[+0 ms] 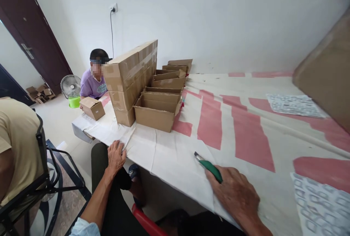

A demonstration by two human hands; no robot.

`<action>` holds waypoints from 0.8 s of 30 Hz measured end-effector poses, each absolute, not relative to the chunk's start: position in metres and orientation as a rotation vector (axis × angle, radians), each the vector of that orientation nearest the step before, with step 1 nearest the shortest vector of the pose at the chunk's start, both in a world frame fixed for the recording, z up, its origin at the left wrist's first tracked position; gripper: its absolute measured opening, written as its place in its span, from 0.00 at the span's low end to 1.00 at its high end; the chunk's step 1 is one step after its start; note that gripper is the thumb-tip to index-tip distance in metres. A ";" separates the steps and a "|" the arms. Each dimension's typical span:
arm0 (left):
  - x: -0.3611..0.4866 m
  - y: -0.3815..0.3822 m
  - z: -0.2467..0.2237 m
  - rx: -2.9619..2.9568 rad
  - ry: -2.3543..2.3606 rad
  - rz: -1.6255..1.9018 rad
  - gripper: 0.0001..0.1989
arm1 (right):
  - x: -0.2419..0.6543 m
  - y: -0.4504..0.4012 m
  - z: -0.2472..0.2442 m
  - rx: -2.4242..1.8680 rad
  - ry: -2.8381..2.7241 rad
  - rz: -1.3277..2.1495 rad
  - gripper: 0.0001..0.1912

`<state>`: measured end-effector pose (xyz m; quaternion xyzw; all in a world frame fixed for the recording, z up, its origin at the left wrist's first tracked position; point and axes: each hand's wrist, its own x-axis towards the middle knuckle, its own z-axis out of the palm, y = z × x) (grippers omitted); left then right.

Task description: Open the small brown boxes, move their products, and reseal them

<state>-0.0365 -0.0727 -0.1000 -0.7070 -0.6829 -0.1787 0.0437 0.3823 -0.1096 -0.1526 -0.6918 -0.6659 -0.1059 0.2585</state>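
Observation:
At the lower right, my right hand (235, 192) is wrapped round the green handle of a utility knife (209, 167). The knife's metal tip points up and to the left, just over the cloth-covered table (175, 152). My left hand (116, 156) lies at the near table edge, its fingers a little apart and nothing in them. Beyond it stands a stack of taped cardboard boxes (124, 75). To the right of that stack, several cardboard boxes with their tops open, the nearest of them an empty box (155, 115), form a row towards the wall.
A person in a purple shirt (93, 83) sits at the table's far left end beside a small closed box (93, 108). Another person sits in a black-framed chair (43, 156). Printed sheets (295, 105) lie at right, below a large cardboard box (325, 68). A fan (71, 86) stands behind.

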 end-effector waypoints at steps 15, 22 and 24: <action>-0.039 -0.076 -0.087 -2.175 -2.213 -1.086 0.10 | 0.383 -0.114 -0.150 -1.878 -1.786 -0.242 0.18; -0.095 -0.059 -0.056 -1.728 -2.318 -1.494 0.05 | 0.385 -0.116 -0.146 -1.903 -1.806 -0.201 0.15; -0.122 -0.041 -0.041 -1.562 -2.349 -1.622 0.14 | 0.386 -0.116 -0.145 -1.892 -1.826 -0.215 0.15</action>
